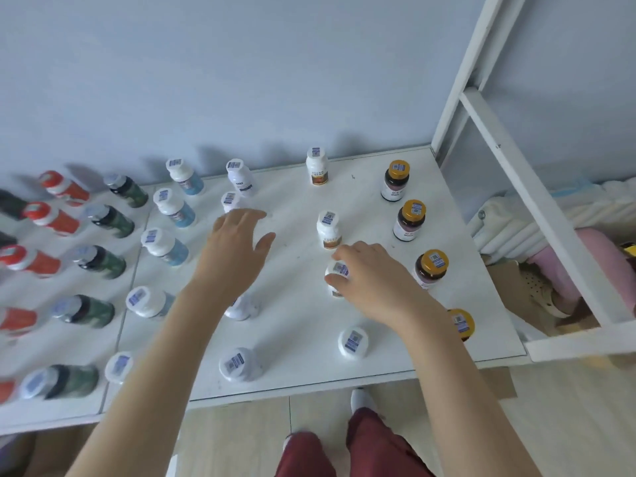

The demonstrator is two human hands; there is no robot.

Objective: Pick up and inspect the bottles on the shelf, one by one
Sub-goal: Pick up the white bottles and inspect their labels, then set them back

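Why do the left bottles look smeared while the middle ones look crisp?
Head view: the red bottles at the left edge are smeared, probably lens edge or head motion; the white bottle gripped by the right hand is clearer. The wide lens slants the shelf frame; light is soft, with faint shadows on the wall.

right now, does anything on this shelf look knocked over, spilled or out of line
Nothing stands out. The bottles stand capped in tidy columns on the white shelf, nothing spilled; their outward lean looks like lens distortion. The right hand grips one white-capped bottle in its column; the left hand is open above the shelf.
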